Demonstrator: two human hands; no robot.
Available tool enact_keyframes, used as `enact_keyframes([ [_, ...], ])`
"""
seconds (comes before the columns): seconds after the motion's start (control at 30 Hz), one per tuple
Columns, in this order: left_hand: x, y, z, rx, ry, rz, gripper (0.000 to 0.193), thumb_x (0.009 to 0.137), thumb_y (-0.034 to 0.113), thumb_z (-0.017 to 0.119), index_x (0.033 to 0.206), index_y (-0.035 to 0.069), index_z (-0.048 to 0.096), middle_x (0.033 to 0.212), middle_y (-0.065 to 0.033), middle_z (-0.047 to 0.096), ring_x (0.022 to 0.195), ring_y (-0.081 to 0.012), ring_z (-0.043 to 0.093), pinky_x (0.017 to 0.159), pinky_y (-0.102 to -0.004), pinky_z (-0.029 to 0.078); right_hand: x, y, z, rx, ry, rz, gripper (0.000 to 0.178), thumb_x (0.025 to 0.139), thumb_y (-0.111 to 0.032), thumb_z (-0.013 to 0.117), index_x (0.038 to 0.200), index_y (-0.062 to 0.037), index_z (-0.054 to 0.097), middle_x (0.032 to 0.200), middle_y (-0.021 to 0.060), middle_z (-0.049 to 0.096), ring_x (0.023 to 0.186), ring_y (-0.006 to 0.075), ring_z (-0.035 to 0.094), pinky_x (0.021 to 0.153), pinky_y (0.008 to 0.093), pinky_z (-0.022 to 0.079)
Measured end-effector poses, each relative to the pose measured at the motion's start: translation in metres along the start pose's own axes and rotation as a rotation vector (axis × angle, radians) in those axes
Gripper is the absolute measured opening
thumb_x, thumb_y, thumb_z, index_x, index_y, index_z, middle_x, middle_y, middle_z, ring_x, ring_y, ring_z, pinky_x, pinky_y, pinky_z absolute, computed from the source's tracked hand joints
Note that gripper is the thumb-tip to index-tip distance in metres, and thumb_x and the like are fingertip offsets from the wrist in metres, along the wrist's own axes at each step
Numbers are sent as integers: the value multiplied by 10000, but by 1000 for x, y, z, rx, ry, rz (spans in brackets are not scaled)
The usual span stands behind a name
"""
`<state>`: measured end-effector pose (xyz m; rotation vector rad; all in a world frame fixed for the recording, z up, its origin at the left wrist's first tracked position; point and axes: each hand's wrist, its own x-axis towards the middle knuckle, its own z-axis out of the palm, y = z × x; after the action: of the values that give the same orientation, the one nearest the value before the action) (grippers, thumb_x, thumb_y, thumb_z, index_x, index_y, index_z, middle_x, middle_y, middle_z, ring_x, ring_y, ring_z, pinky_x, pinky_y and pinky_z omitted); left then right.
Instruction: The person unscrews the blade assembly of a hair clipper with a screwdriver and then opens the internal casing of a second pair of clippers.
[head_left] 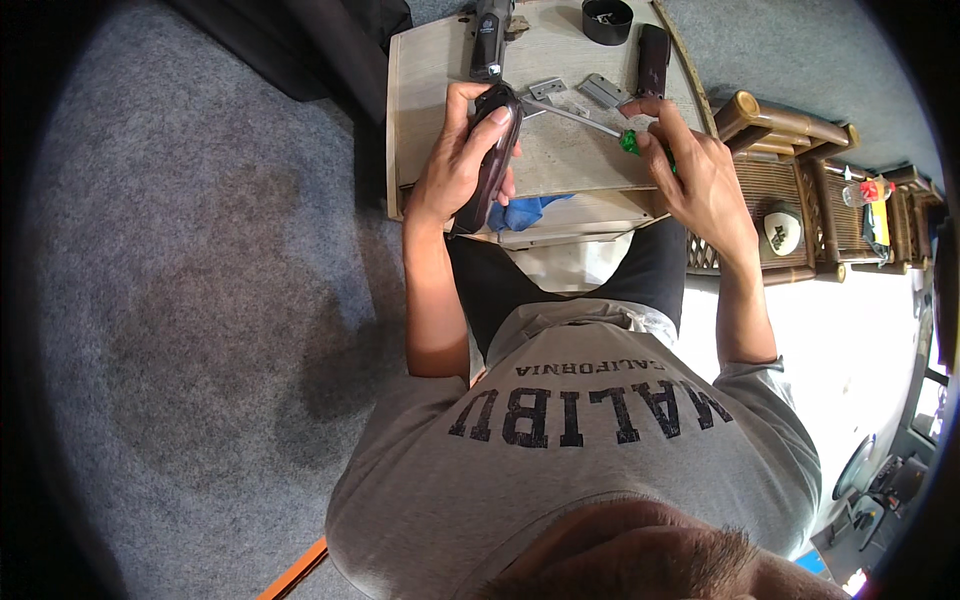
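My left hand [455,165] is closed around a dark, glossy hair clipper body [492,165], held upright and slightly tilted over the left part of the small table, thumb on its front. In my right hand [690,165] is the green handle of a screwdriver [585,120]; its metal shaft points left toward the clipper's upper end. Whether the tip touches the clipper, I cannot tell. Beyond the shaft lie metal clipper blade parts [603,90] and a flat metal bracket-like piece [545,88]. A dark brown casing piece [653,62] rests at the table's right side.
A second clipper [488,42] and a round black container [607,22] with small bits stand at the table's [430,90] far side. Blue cloth [530,212] sits below the near edge. Bamboo chairs [765,185] at right hold a cap [783,232] and a bottle [868,192].
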<state>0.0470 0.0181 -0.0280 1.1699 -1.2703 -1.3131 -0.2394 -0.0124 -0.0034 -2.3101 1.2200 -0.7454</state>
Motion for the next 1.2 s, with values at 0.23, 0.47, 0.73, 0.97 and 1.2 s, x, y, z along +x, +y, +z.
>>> enact_keyframes([
  [0.23,-1,-1,-1,-66,-26,28,301,1099,319,556,1304,178,386,848,-103,628,513,-152,629,428,-303,508,-4,0,0,116,150,-176,384,980,-165,729,1332,-110,583,870,122,718,786,339,742,691,442,563],
  [0.47,-1,-4,-4,-96,-19,31,305,1099,351,551,1293,186,383,853,-113,631,512,-157,628,422,-304,510,-5,-15,-2,100,1,82,400,1000,-174,703,1370,-139,554,930,156,742,865,362,760,710,465,573],
  [0.73,1,0,-2,-94,11,41,319,1097,364,556,1294,185,379,857,-109,633,506,-159,629,422,-302,510,0,-7,4,78,128,-121,427,1010,-195,691,1405,-155,535,938,183,738,846,387,744,722,475,567],
  [0.97,-4,10,-8,40,71,-18,318,1084,357,588,1271,175,405,856,-112,636,497,-150,624,407,-300,499,5,-13,9,53,30,-4,450,1006,-186,682,1421,-153,511,964,206,733,876,402,731,732,479,564],
  [1.2,-4,9,-18,-14,124,-5,303,1084,362,594,1242,172,418,844,-119,631,482,-164,625,401,-305,511,17,-5,28,39,165,-291,455,977,-182,702,1395,-155,525,984,171,729,900,388,729,725,492,569],
])
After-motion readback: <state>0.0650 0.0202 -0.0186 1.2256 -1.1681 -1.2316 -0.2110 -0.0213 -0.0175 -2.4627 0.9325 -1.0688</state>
